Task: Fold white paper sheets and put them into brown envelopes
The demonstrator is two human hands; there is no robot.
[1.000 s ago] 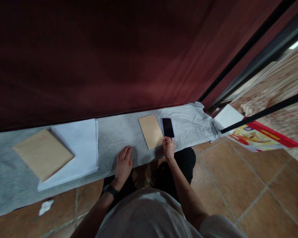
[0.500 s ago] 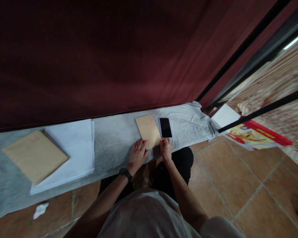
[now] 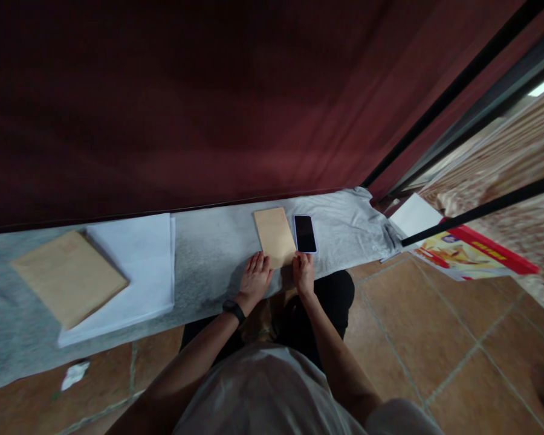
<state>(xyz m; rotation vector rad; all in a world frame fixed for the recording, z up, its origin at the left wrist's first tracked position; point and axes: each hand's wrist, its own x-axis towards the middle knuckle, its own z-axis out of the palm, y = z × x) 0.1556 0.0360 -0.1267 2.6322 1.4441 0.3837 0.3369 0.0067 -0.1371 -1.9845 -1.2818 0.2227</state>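
A small brown envelope lies on a grey cloth spread on the floor. My left hand rests flat with fingers stretched out, its fingertips at the envelope's near left corner. My right hand has its fingers curled at the envelope's near right corner, just below a black phone that lies screen up beside the envelope. Whether the right fingers pinch the envelope's edge is hard to make out.
A large brown envelope lies on a stack of white sheets at the left. A dark red curtain hangs behind the cloth. A white sheet and a red-and-yellow printed folder lie at the right on the tiled floor. A paper scrap lies nearby.
My left hand has moved right from the bare cloth to the small envelope's near left corner. My right hand has stayed at the near right corner by the phone.
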